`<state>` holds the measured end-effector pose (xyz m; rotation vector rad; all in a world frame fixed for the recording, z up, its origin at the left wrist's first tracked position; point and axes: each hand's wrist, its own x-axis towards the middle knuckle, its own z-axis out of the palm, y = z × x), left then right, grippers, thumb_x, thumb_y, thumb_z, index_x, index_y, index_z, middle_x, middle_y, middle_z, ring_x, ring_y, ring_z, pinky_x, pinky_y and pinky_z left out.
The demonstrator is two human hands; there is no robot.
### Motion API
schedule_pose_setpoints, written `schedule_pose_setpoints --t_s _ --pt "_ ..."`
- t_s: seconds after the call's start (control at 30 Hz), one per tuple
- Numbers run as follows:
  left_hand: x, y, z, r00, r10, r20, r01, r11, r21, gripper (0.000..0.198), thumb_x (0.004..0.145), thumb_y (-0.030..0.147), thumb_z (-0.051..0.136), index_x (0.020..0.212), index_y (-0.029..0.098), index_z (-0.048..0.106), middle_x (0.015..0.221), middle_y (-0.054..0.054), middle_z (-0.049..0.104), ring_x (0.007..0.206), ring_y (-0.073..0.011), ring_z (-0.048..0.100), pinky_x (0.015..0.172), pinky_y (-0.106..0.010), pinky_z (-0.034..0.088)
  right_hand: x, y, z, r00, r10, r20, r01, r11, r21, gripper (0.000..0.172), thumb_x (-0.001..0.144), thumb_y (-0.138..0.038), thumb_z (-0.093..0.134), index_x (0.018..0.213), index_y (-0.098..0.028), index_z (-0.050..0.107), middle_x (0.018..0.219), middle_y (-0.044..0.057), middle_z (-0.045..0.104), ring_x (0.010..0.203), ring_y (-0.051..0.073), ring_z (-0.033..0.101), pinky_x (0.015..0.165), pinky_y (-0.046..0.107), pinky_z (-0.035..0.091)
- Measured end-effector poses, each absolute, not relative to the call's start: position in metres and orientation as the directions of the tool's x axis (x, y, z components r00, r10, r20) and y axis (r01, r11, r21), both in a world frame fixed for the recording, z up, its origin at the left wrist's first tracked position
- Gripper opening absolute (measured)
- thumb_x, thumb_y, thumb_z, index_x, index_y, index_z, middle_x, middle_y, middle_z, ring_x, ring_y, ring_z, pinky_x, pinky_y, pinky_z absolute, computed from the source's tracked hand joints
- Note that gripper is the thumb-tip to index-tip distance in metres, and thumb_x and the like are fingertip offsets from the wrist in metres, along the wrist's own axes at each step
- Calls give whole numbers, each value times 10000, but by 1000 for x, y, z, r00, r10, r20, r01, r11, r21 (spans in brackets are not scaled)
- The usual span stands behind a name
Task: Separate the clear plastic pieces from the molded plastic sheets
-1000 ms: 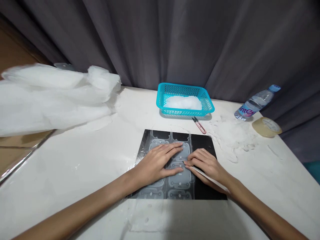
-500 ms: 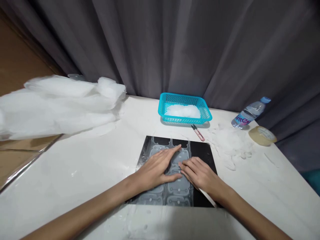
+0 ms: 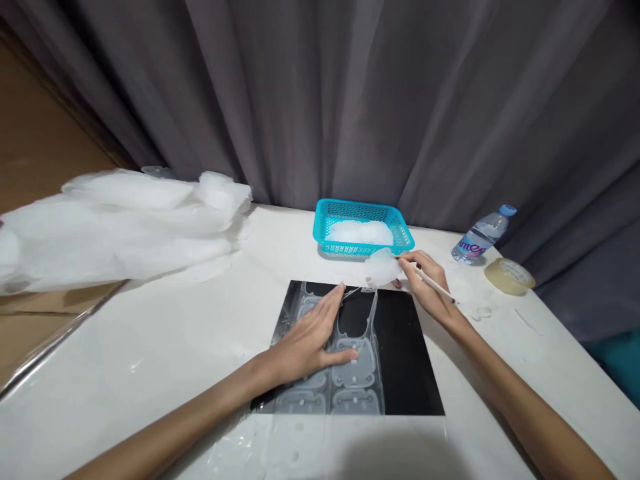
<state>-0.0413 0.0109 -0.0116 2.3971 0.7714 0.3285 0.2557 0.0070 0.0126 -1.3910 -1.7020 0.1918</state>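
Observation:
My left hand (image 3: 313,337) lies flat with fingers stretched over a clear plastic sheet (image 3: 355,393) of rounded frosted pieces, on a black board (image 3: 407,360). An opening in the sheet, just right of my fingers, shows the black board. My right hand (image 3: 427,283) is closed round a thin white pen-like tool (image 3: 437,288). At its fingertips is a frosted translucent piece (image 3: 383,267), held above the table in front of the basket. A thin strand runs from near that piece towards my left fingers. The pink-handled snips (image 3: 397,283) are mostly hidden behind my right hand and the piece.
A turquoise basket (image 3: 320,245) holding white translucent pieces stands at the back. White sheets (image 3: 125,227) are heaped at left. To the right are a water bottle (image 3: 480,237), a tape roll (image 3: 510,276) and scraps (image 3: 480,312). A grey curtain (image 3: 280,100) hangs behind.
My right hand has moved up and away from the sheet, taking a frosted piece and leaving an opening there. My left hand stays pressed on the sheet. The view has shifted slightly.

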Motion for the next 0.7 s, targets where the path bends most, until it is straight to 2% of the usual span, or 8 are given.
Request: schedule_pose_setpoints --t_s 0.1,0.2,0.3,0.33,0.4,0.5,0.6,0.7 --pt "-40 13 -14 779 625 52 435 -599 672 1183 872 669 696 1674 224 -52 1727 -236 149 1579 -415 220 1227 -605 320 247 -2 17 -97 883 460 654 405 -639 214 1033 -347 541 1003 -212 704 1003 58 720 904 206 675 838 341 528" --pt "-30 19 -12 687 714 138 359 -498 790 1159 820 610 785 1663 264 68 1681 -206 299 1528 -371 356 1203 -576 368 230 -14 26 -301 895 330 569 446 -691 180 1028 -320 574 1027 -220 723 1019 44 729 953 193 677 970 372 500" --pt "-15 28 -5 611 774 165 210 -359 909 856 821 495 814 1531 252 401 1416 -136 619 1304 -309 591 1115 -500 459 220 -21 41 -402 884 238 514 433 -741 183 1020 -321 596 1073 -226 744 1008 40 712 949 185 661 943 363 501" --pt "-11 32 -3 619 776 125 167 -286 944 690 827 475 807 1409 224 537 1244 -102 706 1157 -283 661 1054 -466 497 219 -22 44 -400 890 218 499 411 -763 202 1015 -335 604 1117 -230 744 988 36 704 917 180 655 887 343 514" --pt "-5 37 1 621 781 64 132 -186 974 424 849 493 768 1107 167 686 974 -54 740 902 -228 692 887 -382 556 219 -23 49 -354 916 187 460 345 -818 277 1008 -361 613 1233 -237 717 931 21 691 826 165 637 767 301 520" --pt "-4 42 3 591 807 3 106 -82 991 394 859 529 741 918 142 687 839 -36 707 732 -183 660 665 -287 546 221 -23 43 -175 959 221 424 276 -862 293 1021 -388 585 1233 -233 713 932 23 702 775 159 623 737 295 518" --pt "-5 42 5 571 820 -31 57 -1 998 396 824 519 780 924 151 673 817 -18 696 710 -163 657 638 -259 547 219 -23 27 -32 950 310 477 287 -831 279 1045 -405 532 1090 -227 742 1009 51 723 890 196 649 851 343 520" --pt "-6 41 6 561 826 -50 15 50 999 406 793 521 808 878 166 631 788 4 680 694 -156 656 649 -265 572 213 -26 12 -143 940 310 519 338 -785 260 1052 -379 524 1065 -223 731 984 56 701 922 200 657 880 348 507"
